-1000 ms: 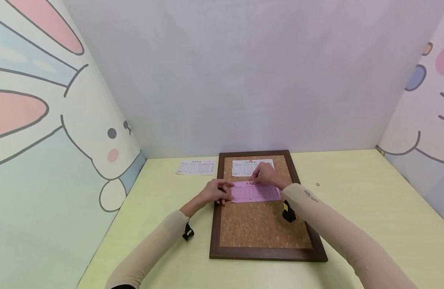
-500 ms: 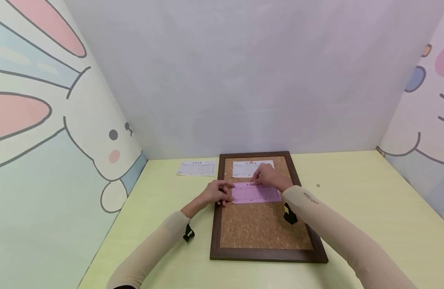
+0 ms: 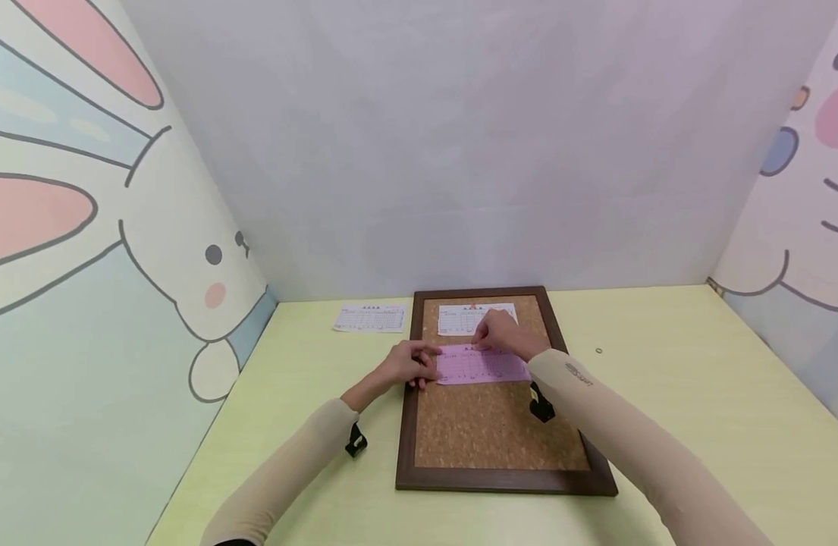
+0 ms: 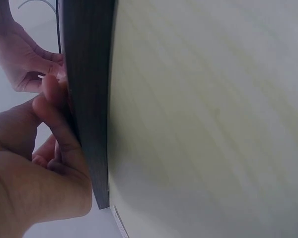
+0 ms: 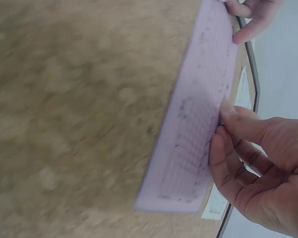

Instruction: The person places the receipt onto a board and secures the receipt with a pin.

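Observation:
A pink printed paper form (image 3: 483,368) lies across the upper part of a cork board (image 3: 500,432) in a dark wooden frame. My left hand (image 3: 406,362) reaches over the frame's left side; its thumb and forefinger hold the form's left edge. At the middle of the top edge my right hand (image 3: 500,334) pinches with thumb and forefinger. A small dark pin-like thing (image 5: 220,124) shows between those fingertips in the right wrist view, mostly hidden. Above, partly covered by the right hand, a white printed form (image 3: 456,320) is on the cork with an orange pin (image 3: 473,306) at its top.
Another white form (image 3: 369,318) lies on the pale yellow table (image 3: 664,394), left of the board. A small ring (image 3: 599,350) sits to the right of the frame. A plain wall (image 3: 425,189) rises behind the table, with cartoon-painted walls at both sides.
Both hands stay at the pink form, which keeps its place on the cork. The right hand and forearm shift very slightly to the left.

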`<action>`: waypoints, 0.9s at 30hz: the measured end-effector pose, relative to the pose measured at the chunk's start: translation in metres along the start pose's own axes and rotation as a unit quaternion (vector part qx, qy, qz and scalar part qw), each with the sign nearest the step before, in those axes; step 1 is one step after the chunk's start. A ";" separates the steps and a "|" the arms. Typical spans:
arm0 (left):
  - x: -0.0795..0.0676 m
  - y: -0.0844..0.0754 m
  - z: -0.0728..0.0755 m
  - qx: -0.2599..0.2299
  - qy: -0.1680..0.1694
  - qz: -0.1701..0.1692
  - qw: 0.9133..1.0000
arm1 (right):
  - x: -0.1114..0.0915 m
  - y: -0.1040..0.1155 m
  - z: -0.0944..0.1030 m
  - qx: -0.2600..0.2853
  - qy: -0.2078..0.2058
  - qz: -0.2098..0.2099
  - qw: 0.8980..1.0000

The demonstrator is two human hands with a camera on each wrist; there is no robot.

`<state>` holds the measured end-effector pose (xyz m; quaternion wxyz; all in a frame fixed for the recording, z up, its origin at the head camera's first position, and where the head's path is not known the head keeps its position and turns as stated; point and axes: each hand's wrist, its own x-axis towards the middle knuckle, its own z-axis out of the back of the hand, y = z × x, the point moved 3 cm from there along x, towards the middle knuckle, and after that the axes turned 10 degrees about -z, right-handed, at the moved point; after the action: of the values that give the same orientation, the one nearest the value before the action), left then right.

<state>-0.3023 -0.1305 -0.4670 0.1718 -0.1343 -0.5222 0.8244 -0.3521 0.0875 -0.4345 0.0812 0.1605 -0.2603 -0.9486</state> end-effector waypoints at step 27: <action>0.000 -0.002 0.003 -0.001 0.005 0.003 1.000 | -0.013 -0.035 -0.002 -0.042 0.063 0.101 0.992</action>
<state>-0.3033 -0.1321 -0.4642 0.1720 -0.1397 -0.5219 0.8237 -0.3413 0.1194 -0.4513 0.1999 0.1895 -0.2298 -0.9334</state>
